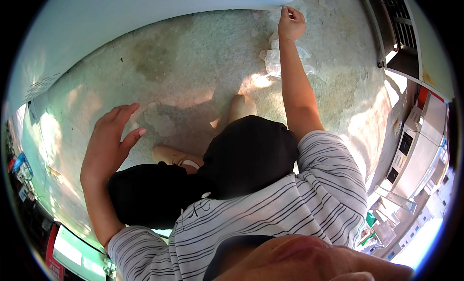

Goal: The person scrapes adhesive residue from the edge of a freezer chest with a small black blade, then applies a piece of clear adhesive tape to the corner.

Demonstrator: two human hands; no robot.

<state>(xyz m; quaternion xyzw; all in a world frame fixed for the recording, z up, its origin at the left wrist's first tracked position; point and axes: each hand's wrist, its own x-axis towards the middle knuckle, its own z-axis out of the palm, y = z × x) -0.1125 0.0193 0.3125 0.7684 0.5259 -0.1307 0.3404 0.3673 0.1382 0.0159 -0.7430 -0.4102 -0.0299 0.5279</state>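
Right hand (291, 22) on clear plastic (278, 56) (pinching)

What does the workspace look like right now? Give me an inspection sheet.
Surface: rough, stained concrete floor, patched with sunlight.
Job's things: crumpled clear plastic sheet on the floor below a white wall.
Clutter: nothing seen beyond the plastic.
Hands: right hand pinches the plastic's top edge; left hand is open, fingers spread, holding nothing.
Cables: nothing seen.
Surroundings: metal grille upper right; white machine to the right; person's black trousers and sandals mid-frame.
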